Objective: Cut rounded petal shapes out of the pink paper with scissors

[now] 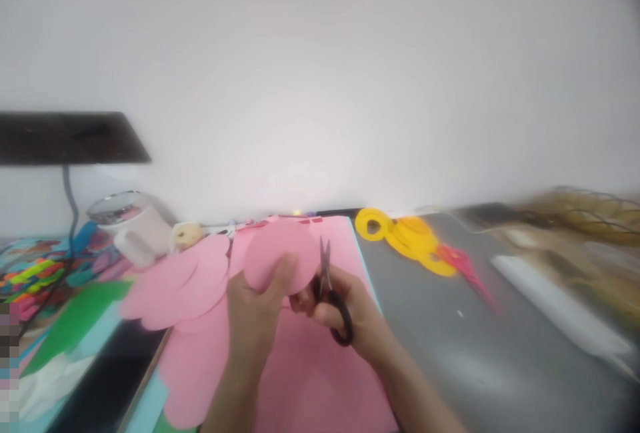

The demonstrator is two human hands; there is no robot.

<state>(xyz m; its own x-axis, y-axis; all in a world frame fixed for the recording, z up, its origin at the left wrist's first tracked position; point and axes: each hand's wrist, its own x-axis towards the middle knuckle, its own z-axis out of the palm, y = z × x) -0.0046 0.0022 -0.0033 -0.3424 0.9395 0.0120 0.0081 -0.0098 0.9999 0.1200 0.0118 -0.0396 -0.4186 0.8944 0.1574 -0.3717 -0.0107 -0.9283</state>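
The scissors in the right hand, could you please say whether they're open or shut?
Slightly open: the scissors show a gap between their blade tips.

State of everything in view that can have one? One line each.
Left hand: gripping pink disc
Right hand: gripping black-handled scissors
Pink disc: held up
Black-handled scissors: blades slightly apart
Pink scissors: lying down, too blurred for open or shut
Yellow cutouts: lying overlapped
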